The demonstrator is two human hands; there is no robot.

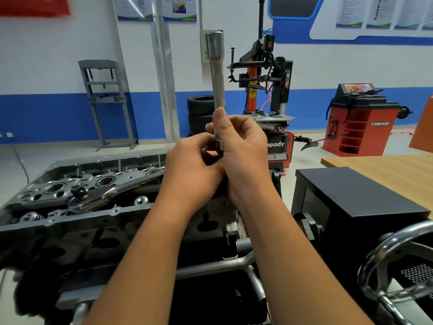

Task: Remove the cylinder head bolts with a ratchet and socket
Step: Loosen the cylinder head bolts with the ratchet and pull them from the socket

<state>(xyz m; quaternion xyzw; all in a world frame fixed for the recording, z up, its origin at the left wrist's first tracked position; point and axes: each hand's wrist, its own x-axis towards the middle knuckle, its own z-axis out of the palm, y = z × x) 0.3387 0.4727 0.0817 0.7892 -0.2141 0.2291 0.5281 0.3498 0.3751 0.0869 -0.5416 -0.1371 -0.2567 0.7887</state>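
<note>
Both hands, right hand [243, 146] and left hand [192, 160], grip an upright extension bar [217, 90] while fitting a socket, as the ratchet [112, 192] lies unused on the cylinder head [58, 184], suggesting bolt removal has yet to begin

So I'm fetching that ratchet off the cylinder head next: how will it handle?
The ratchet looks polished steel, so probably stiff, heavy and a bit slippery. Lying flat across the cylinder head, it seems unlikely to roll.

2 bare forearms (no sleeves, gloves, rings).
</note>
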